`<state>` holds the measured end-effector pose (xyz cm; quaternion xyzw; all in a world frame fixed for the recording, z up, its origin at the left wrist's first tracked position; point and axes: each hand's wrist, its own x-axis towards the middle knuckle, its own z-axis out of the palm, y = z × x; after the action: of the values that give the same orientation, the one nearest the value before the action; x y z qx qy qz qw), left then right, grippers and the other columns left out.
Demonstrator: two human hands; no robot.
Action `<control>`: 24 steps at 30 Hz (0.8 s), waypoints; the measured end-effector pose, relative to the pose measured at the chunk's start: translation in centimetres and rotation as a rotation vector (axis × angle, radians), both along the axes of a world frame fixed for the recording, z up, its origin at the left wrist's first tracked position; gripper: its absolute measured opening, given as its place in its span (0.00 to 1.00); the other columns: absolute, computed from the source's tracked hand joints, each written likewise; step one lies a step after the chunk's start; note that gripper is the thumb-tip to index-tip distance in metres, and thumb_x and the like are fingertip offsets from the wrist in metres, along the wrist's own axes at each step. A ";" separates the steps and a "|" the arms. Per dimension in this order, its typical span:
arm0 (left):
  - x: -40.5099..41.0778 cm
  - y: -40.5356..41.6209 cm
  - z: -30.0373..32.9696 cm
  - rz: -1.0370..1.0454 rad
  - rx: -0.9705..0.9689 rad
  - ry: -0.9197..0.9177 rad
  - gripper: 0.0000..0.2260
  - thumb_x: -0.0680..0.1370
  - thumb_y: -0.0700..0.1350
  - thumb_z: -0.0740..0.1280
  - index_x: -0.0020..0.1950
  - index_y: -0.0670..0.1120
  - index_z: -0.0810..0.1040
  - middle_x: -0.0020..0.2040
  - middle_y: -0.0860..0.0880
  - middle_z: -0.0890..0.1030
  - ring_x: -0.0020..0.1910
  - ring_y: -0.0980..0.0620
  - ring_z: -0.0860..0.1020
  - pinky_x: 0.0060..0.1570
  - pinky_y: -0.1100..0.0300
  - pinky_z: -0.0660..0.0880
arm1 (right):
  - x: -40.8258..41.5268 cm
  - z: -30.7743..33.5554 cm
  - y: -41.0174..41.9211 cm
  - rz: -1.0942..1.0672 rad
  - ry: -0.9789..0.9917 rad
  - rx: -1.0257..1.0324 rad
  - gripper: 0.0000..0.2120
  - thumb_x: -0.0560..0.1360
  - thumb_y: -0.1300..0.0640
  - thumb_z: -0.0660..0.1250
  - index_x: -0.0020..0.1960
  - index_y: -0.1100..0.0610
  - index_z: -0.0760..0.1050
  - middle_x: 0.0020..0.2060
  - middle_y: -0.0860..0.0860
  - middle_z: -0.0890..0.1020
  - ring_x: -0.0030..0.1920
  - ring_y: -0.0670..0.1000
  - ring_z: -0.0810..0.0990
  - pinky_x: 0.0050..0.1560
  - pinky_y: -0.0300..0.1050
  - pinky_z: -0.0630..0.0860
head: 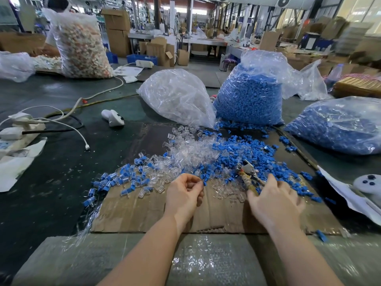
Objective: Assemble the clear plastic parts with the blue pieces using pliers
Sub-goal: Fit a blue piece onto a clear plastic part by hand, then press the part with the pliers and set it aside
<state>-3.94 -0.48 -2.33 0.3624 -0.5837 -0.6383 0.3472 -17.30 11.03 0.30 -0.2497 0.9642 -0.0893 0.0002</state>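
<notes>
Loose clear plastic parts [191, 149] and blue pieces [243, 159] lie mixed in a heap on a cardboard sheet [134, 211]. My left hand [183, 195] is curled at the heap's near edge, its fingertips pinched on a small clear part with a blue piece showing at its tip. My right hand [274, 201] rests on the blue pieces and grips the tape-wrapped handles of the pliers [248, 172], whose metal jaws point away over the heap.
A bag of clear parts [177, 98] and two bags of blue pieces [249, 96] [338, 124] stand behind the heap. Power strips and cables [22, 124] lie at left, a white controller [113, 117] beyond, another controller [369, 182] on paper at right.
</notes>
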 end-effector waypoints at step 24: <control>-0.6 -1.2 0.2 0.094 0.197 0.094 0.01 0.77 0.36 0.65 0.47 0.39 0.76 0.26 0.51 0.78 0.23 0.57 0.75 0.22 0.65 0.71 | 3.4 4.0 -0.5 0.545 -0.680 -0.190 0.09 0.76 0.59 0.60 0.37 0.56 0.69 0.27 0.49 0.68 0.27 0.48 0.65 0.29 0.41 0.60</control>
<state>-4.51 -1.72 -2.17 0.3914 -0.4834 -0.6920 0.3665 -13.85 10.49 4.33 -0.4499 0.7960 -0.2513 0.3176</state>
